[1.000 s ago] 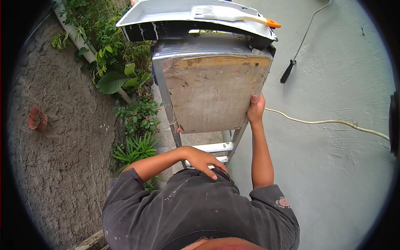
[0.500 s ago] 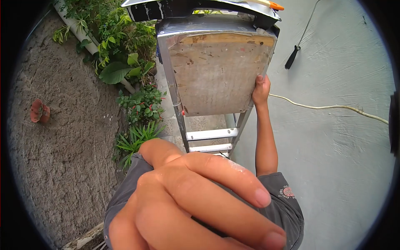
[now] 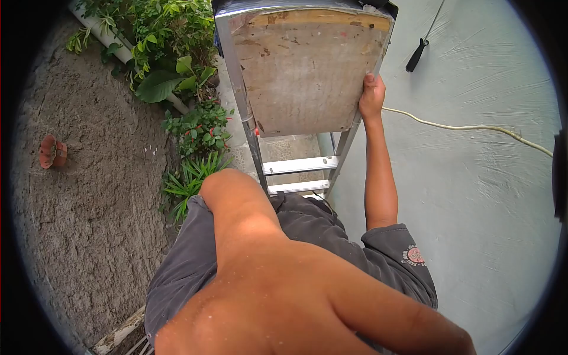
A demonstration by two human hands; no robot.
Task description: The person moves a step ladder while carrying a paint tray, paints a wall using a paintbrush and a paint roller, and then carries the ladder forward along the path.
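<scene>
An aluminium stepladder [image 3: 300, 166] stands in front of me, with a worn wooden board [image 3: 307, 77] fixed across its upper part. My right hand [image 3: 371, 99] grips the ladder's right rail beside the board, thumb on the front. Very close to the camera, my left hand [image 3: 278, 296] fills the bottom of the view with its back towards me. One digit stretches out to the lower right; the other fingers are mostly cut off by the frame edge. Nothing shows in that hand.
On the right, a black-handled tool [image 3: 418, 55] with a thin metal rod and a pale cable [image 3: 461, 124] lie against the grey-green plastered wall [image 3: 473, 236]. A rough brown wall [image 3: 100, 177], a white pipe [image 3: 121, 52], a broken terracotta piece [image 3: 53, 152] and green plants [image 3: 177, 77] are at left.
My left hand has come closer to the camera and lower, so its back shows instead of the fingers. The view has tipped down, losing the black tray on the ladder top. My right hand keeps its grip.
</scene>
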